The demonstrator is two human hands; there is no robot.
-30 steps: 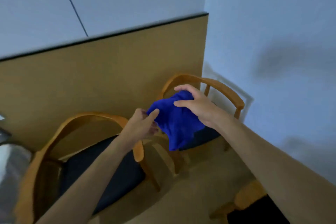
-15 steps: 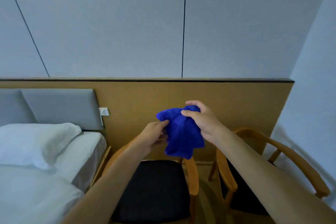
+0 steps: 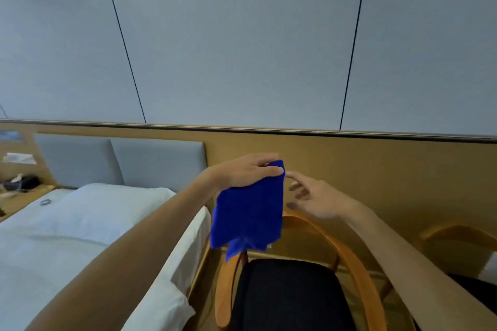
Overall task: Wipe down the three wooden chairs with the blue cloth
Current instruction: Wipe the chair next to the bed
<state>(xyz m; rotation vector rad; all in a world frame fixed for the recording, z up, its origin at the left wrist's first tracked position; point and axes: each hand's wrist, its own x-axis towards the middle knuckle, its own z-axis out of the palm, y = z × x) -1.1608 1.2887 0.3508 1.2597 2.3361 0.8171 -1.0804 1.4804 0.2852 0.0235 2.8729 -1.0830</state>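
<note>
The left hand (image 3: 242, 174) pinches the cloth (image 3: 248, 212) by its top edge, thumb and fingers clamped on the fabric, so the cloth hangs straight down from that grip, its long axis upright. Its ragged lower corner dangles just above the chair (image 3: 347, 255), over the left end of the curved back rail and just above the dark seat. The right hand (image 3: 320, 201) floats just right of the cloth at the height of its top corner, fingers spread and holding nothing, one fingertip almost at the fabric; I cannot tell whether it touches. The left hand is therefore the one placed to bring the cloth down onto the rail below it. A second chair (image 3: 457, 236) right of the first is cut off by the frame edge, a third is not in view, and the first chair's legs are hidden.
</note>
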